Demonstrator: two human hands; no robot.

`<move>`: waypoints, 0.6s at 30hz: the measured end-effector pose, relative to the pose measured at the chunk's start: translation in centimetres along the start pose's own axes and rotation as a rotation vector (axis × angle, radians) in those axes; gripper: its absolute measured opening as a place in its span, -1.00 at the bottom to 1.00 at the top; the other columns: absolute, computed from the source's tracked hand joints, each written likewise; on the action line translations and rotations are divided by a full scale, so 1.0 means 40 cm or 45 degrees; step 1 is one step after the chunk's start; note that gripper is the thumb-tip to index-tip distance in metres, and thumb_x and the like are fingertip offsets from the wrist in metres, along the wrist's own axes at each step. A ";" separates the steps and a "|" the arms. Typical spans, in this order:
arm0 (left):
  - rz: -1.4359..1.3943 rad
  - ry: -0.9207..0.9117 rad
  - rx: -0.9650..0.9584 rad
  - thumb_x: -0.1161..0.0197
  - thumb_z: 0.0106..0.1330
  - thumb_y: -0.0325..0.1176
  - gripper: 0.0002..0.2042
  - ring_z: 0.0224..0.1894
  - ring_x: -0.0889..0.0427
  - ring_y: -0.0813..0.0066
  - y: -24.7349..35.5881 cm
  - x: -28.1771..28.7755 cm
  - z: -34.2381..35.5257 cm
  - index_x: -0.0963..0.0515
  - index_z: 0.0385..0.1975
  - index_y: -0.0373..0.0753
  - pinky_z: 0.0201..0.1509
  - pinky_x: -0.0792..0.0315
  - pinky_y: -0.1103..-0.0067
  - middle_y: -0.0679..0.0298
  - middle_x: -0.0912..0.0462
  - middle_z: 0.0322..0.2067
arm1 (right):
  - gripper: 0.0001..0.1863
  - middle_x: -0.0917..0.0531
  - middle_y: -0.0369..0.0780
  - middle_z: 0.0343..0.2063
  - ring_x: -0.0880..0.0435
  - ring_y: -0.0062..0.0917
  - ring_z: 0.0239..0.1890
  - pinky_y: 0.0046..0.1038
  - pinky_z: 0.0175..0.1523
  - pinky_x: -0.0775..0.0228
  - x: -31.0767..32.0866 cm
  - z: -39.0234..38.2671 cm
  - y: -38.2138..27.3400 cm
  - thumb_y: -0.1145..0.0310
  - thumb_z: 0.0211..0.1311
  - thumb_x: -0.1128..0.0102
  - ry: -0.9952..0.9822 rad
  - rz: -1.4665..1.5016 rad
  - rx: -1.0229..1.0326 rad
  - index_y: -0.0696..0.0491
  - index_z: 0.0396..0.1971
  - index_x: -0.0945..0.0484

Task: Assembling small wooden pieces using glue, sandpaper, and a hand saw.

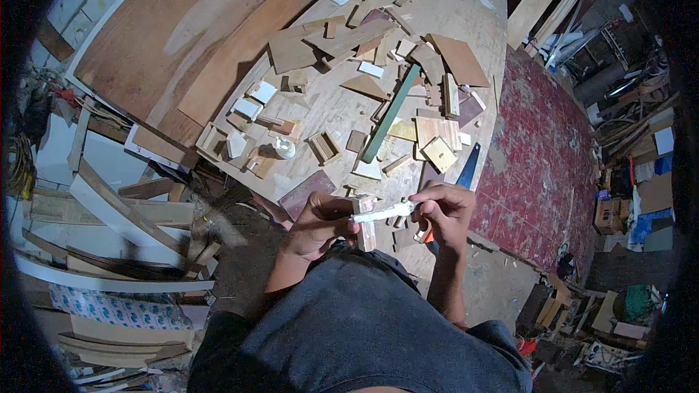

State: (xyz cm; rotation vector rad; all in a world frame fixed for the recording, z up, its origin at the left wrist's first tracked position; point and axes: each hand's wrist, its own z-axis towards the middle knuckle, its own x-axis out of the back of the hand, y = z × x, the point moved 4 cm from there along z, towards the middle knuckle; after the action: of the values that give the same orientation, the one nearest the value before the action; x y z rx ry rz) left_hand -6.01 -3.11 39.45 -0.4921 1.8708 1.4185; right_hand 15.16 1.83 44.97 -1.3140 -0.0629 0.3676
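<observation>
In front of my chest, my left hand is closed around a small pale wooden block. A narrow strip with a white, wet-looking face crosses over the block, between my two hands. My right hand pinches the right end of this strip between thumb and fingers. The strip's left end meets my left fingertips; whether it is joined to the block, I cannot tell. Just beyond my hands lies the near edge of a wooden worktable.
Wood offcuts and a long green bar cover the table's middle. A small open wooden box and a white round container stand at left. A handsaw with a blue blade lies by my right hand. Large boards lean at far left.
</observation>
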 end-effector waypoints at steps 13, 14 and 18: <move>-0.124 -0.072 -0.039 -0.47 0.11 -0.48 -0.78 -0.32 -0.68 0.45 -0.008 0.001 -0.007 -0.63 -0.25 -0.34 -0.24 -0.60 0.54 0.19 -0.68 -0.35 | -0.89 -0.67 -0.18 -0.60 -0.59 -0.63 -0.59 -0.64 -0.49 -0.32 -0.018 0.002 -0.010 0.57 0.05 -0.38 0.062 -0.331 0.115 0.24 -0.39 -0.71; -0.287 -0.066 0.043 -0.46 0.09 -0.53 -0.78 -0.21 -0.69 0.32 -0.027 0.018 -0.008 -0.62 -0.27 -0.25 -0.11 -0.61 0.42 0.13 -0.69 -0.26 | -0.89 -0.67 -0.18 -0.61 -0.60 -0.62 -0.59 -0.63 -0.48 -0.32 -0.023 0.000 -0.016 0.57 0.03 -0.39 0.054 -0.362 0.154 0.23 -0.39 -0.71; -0.391 -0.246 0.058 -0.42 0.15 -0.49 -0.79 -0.12 -0.69 0.23 -0.070 0.069 0.001 -0.60 -0.23 -0.29 -0.03 -0.62 0.34 0.06 -0.67 -0.18 | -0.88 -0.66 -0.18 -0.63 -0.62 -0.61 -0.59 -0.62 -0.48 -0.33 -0.030 -0.006 -0.030 0.56 0.02 -0.40 -0.010 -0.416 0.156 0.23 -0.39 -0.72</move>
State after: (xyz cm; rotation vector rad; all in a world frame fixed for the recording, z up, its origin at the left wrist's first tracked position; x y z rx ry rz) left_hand -5.94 -3.64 35.54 -0.5710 1.5926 1.1736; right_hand 14.38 1.01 46.25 -1.1571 -0.2546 0.0962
